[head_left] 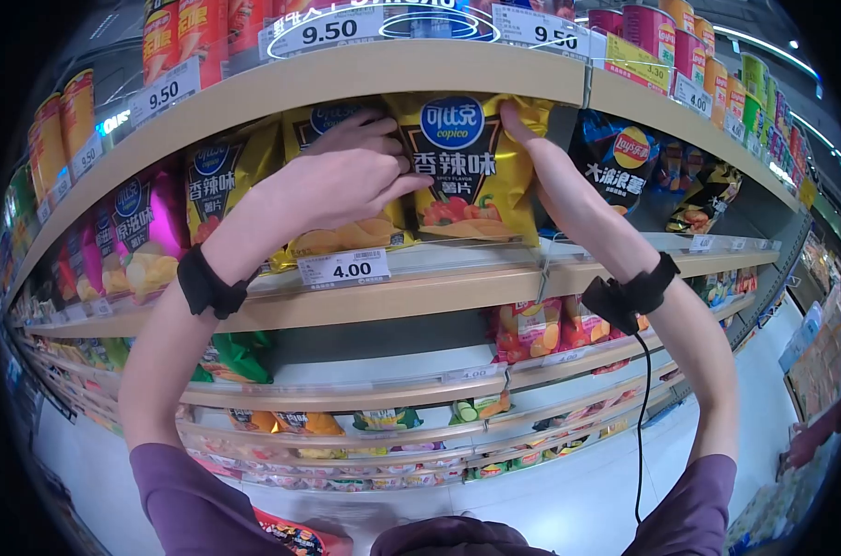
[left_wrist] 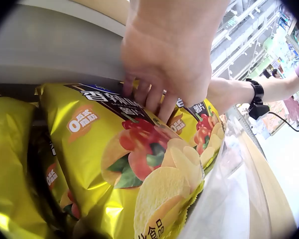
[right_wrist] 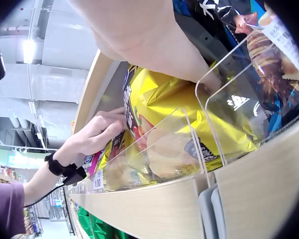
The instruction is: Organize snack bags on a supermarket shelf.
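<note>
A yellow bag of chips (head_left: 467, 176) with a black label and red peppers stands upright at the front of the shelf. At its left edge, my left hand (head_left: 365, 167) holds it, fingers curled into the gap beside the neighbouring yellow bag (left_wrist: 124, 164) and thumb across its front. My right hand (head_left: 527, 139) grips the upper right side, thumb against the foil; its other fingers are hidden behind the bag. In the right wrist view the yellow foil (right_wrist: 164, 94) is creased by that hand, close to the clear divider (right_wrist: 204, 99).
Pink bags (head_left: 142, 232) stand at the left and a blue-black bag (head_left: 615, 157) at the right. A clear lip and a price tag (head_left: 351, 267) run along the shelf front. The upper shelf (head_left: 346, 65) carrying canisters is just above my hands. Lower shelves hold more bags.
</note>
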`<act>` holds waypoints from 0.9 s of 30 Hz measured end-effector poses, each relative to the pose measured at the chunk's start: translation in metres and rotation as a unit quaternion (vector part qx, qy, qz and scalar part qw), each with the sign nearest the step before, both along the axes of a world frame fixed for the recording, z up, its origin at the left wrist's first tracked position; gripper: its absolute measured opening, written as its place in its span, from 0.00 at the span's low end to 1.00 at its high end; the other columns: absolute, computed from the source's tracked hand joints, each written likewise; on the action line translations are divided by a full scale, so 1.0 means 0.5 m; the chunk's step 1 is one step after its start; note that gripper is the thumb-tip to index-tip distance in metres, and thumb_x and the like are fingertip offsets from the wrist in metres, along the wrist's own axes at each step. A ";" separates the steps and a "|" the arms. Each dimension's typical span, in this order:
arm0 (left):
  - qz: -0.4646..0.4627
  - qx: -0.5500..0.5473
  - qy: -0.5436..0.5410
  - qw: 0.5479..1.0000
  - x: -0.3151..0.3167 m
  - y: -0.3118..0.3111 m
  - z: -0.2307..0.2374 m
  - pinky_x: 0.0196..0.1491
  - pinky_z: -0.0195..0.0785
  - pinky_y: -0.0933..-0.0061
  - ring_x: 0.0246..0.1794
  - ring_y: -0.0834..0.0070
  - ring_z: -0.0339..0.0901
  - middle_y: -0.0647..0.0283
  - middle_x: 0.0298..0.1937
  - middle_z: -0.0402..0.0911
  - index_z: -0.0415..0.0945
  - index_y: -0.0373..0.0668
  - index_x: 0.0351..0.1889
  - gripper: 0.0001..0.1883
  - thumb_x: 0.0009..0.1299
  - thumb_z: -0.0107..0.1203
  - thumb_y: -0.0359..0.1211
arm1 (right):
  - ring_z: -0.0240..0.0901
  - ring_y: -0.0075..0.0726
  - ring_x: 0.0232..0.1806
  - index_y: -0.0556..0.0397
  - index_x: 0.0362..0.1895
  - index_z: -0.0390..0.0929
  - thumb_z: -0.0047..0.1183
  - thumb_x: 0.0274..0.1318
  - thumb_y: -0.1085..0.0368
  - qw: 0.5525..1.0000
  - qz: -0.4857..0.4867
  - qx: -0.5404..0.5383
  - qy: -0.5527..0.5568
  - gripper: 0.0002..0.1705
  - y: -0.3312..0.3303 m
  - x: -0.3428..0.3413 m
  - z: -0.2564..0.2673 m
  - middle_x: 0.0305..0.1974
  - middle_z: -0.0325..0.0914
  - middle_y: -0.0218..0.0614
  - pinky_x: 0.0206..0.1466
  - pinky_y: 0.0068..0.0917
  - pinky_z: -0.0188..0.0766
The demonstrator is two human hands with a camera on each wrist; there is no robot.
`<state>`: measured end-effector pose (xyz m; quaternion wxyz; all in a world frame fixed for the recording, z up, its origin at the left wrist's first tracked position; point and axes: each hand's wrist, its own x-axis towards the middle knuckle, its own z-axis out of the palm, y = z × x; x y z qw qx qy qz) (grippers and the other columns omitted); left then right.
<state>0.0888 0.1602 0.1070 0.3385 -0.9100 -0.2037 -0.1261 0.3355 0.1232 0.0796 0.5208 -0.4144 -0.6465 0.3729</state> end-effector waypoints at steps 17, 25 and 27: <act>-0.002 0.002 -0.028 1.000 -0.037 -0.025 -0.019 0.72 0.55 0.57 0.71 0.54 0.61 0.44 0.67 0.68 0.74 0.33 0.59 0.39 0.57 0.67 0.52 | 0.71 0.39 0.47 0.58 0.54 0.73 0.31 0.64 0.25 0.976 -0.205 -0.055 0.054 0.46 0.108 0.010 -0.004 0.46 0.77 0.41 0.57 0.37 0.63; 0.075 0.044 -0.077 0.993 -0.099 -0.023 -0.032 0.75 0.50 0.53 0.78 0.54 0.48 0.45 0.78 0.49 0.45 0.40 0.77 0.61 0.52 0.69 0.53 | 0.74 0.36 0.45 0.57 0.54 0.74 0.35 0.69 0.46 0.967 -0.210 -0.063 0.128 0.29 0.151 0.024 0.000 0.47 0.78 0.42 0.52 0.33 0.66; 0.075 0.064 -0.087 0.991 -0.103 -0.005 -0.040 0.75 0.48 0.51 0.79 0.53 0.46 0.46 0.78 0.49 0.44 0.40 0.78 0.62 0.50 0.70 0.54 | 0.74 0.38 0.45 0.58 0.54 0.74 0.34 0.69 0.51 0.961 -0.218 -0.090 0.144 0.26 0.143 0.015 0.008 0.48 0.77 0.44 0.50 0.33 0.68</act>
